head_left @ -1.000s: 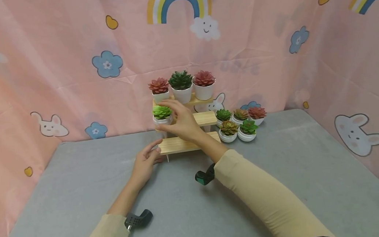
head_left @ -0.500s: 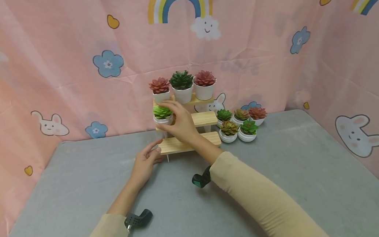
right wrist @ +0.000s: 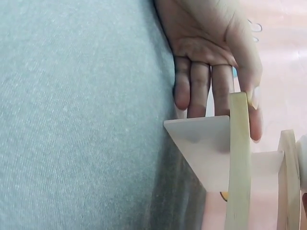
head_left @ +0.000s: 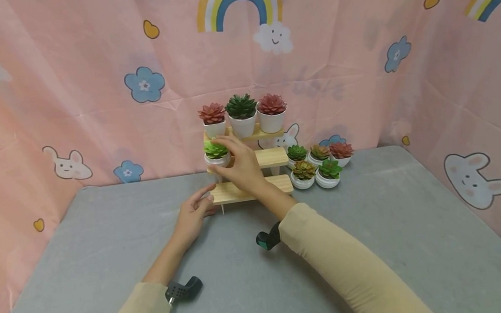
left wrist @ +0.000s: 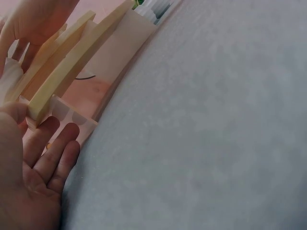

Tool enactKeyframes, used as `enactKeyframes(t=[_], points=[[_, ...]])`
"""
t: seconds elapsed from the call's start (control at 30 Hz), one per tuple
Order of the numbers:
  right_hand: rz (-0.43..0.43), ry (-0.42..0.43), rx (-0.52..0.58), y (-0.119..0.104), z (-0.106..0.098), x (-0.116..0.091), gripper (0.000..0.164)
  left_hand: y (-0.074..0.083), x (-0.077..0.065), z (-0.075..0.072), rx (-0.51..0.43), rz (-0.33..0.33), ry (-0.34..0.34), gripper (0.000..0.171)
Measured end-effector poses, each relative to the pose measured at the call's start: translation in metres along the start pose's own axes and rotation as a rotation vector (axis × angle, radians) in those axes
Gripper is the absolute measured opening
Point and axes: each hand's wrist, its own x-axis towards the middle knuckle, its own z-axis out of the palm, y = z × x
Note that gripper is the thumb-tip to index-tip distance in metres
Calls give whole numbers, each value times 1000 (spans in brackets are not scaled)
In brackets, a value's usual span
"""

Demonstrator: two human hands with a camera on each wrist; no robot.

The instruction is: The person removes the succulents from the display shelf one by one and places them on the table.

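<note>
A light green potted succulent (head_left: pixel 216 151) in a white pot is at the left end of the middle shelf of a three-step wooden plant stand (head_left: pixel 272 157). My right hand (head_left: pixel 244 166) reaches over the stand and holds this pot between thumb and fingers. At the left end of the bottom shelf (right wrist: pixel 239 167), my left hand (head_left: pixel 190 219) grips the board's end. In the left wrist view its thumb is on one side of the board and the fingers (left wrist: pixel 57 158) lie by the pale side panel (left wrist: pixel 72 117).
The top shelf bears a red succulent (head_left: pixel 212 114), a dark green one (head_left: pixel 241 108) and another red one (head_left: pixel 271 106). Several small potted succulents (head_left: pixel 303 172) stand on the grey table right of the stand. A pink printed curtain (head_left: pixel 99 118) hangs behind.
The right forearm has shifted slightly left and down, with the hand still around the light green succulent's pot. My left hand and the stand stay in place.
</note>
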Motion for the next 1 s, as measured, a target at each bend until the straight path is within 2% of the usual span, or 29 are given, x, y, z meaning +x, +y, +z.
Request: enactKeyframes(t=[0.47,0.67,0.9,1.0], points=[[-24,47,-20,-1,-21,-19,54,1,-2,2,13,5,0,41],[-64,76,-23,0,-44,-35,54,0,0,2,16,-1,1,41],[-119,114,15,-6,-80,-48,56,0,-1,2,20,7,-5,41],[-140,123,-2,-9,-96,-52,57,1,-2,2,19,5,-4,42]])
